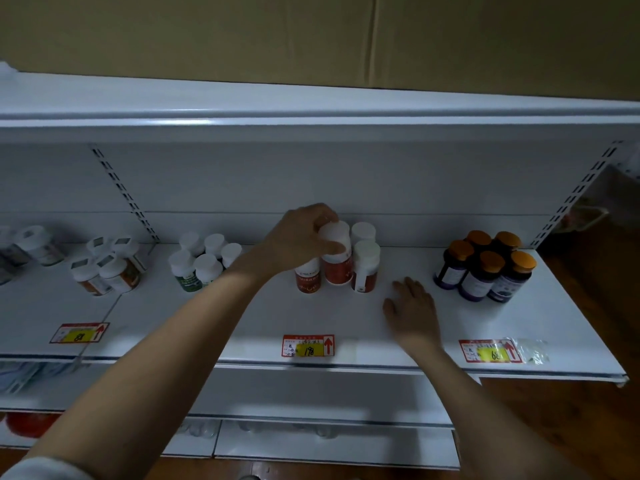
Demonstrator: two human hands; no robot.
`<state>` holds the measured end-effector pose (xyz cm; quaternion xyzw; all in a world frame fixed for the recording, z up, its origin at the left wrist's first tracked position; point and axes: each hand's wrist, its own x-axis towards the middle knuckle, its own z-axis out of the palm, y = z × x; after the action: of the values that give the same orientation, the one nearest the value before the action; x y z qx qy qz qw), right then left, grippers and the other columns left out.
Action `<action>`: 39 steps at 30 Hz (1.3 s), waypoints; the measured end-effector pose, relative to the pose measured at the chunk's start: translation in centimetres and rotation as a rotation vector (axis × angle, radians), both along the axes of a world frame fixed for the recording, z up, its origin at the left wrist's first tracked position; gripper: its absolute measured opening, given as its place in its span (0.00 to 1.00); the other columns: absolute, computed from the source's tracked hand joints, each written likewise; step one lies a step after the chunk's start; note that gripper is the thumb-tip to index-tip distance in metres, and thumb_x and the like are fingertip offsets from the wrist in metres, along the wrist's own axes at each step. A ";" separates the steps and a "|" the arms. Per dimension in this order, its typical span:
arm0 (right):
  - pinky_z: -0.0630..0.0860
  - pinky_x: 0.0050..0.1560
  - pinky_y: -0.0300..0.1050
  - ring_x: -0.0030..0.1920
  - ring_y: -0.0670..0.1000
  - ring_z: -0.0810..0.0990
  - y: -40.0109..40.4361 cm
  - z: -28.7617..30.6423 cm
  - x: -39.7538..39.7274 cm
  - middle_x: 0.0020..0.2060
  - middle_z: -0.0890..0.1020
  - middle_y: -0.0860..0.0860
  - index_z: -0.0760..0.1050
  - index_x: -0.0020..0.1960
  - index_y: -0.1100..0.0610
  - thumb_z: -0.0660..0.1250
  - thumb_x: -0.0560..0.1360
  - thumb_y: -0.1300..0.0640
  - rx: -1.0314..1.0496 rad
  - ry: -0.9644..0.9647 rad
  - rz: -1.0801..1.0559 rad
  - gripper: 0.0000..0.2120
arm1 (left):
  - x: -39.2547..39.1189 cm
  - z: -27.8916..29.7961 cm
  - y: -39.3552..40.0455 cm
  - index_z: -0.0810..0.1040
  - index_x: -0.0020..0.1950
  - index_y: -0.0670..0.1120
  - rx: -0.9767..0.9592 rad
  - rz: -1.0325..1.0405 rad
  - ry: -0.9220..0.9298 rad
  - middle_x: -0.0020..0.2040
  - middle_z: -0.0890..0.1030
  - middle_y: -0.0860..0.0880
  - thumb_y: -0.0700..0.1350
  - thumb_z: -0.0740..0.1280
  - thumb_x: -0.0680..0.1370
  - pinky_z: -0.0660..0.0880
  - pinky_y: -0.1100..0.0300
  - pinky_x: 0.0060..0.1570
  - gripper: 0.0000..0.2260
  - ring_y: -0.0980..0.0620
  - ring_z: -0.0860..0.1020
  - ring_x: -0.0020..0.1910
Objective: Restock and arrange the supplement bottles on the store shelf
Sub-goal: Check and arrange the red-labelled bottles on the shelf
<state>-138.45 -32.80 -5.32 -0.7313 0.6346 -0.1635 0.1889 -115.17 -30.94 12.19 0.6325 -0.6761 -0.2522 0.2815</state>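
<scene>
Left hand [298,242] grips the white cap of a red bottle [336,263] mid-shelf, right hand [412,308] flat with fingers spread on the shelf [346,317] just beside, red bottles [363,268] crowding either side, green bottles [202,261] left, orange-capped purple ones [485,268] right.

Four red-labelled bottles [337,268] with white caps are standing together at the shelf's middle. Five green-labelled bottles [204,263] with white caps are clustering to their left, and further left four orange-labelled bottles [110,268] are grouping; at the far left edge more bottles are showing, too blurred and cut off to count. Five dark purple bottles [485,268] with orange caps are sitting on the right. Three price tags [308,345] are lying along the shelf [242,327] front. Two hands are showing.
</scene>
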 end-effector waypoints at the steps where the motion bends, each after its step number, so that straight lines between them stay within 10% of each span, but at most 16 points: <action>1: 0.58 0.74 0.46 0.75 0.56 0.63 -0.1 0.6 0.0 0.75 0.68 0.57 0.69 0.73 0.58 0.60 0.82 0.56 0.027 -0.103 -0.030 0.20 | 0.2 0.5 0.6 0.77 0.59 0.51 -0.002 0.000 0.039 0.53 0.80 0.56 0.47 0.77 0.72 0.72 0.69 0.46 0.17 0.61 0.78 0.50; 7: 0.75 0.50 0.38 0.48 0.50 0.81 3.3 8.3 2.4 0.47 0.84 0.51 0.79 0.49 0.54 0.63 0.80 0.66 0.093 -0.895 -0.066 0.10 | 1.2 2.1 4.2 0.79 0.62 0.47 0.088 0.004 0.546 0.58 0.82 0.52 0.40 0.73 0.75 0.81 0.62 0.48 0.16 0.55 0.82 0.53; 15: 0.80 0.59 0.51 0.59 0.55 0.82 9.8 14.0 5.4 0.58 0.84 0.55 0.74 0.66 0.57 0.64 0.74 0.56 0.573 -1.369 0.254 0.21 | 2.4 1.9 7.7 0.80 0.60 0.49 0.129 0.018 0.811 0.60 0.82 0.46 0.47 0.75 0.72 0.80 0.54 0.52 0.17 0.49 0.82 0.58; 34: 0.79 0.58 0.51 0.59 0.55 0.83 13.2 13.2 8.8 0.56 0.84 0.53 0.75 0.62 0.52 0.80 0.67 0.50 0.305 -1.330 0.146 0.27 | 1.9 1.1 12.9 0.82 0.59 0.53 0.048 0.168 0.718 0.52 0.82 0.40 0.55 0.77 0.70 0.82 0.55 0.44 0.19 0.46 0.84 0.49; 39: 0.79 0.53 0.41 0.57 0.47 0.82 13.5 13.6 9.4 0.55 0.83 0.49 0.75 0.59 0.48 0.77 0.70 0.63 0.149 -1.179 0.146 0.22 | 1.6 1.1 13.2 0.81 0.58 0.53 0.018 0.198 0.713 0.49 0.83 0.44 0.51 0.77 0.71 0.83 0.49 0.48 0.17 0.42 0.84 0.48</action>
<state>-129.03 -19.35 8.30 -0.5437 0.3809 -0.4834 0.5707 -113.60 -17.77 13.34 0.5697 -0.4690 -0.4340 0.5168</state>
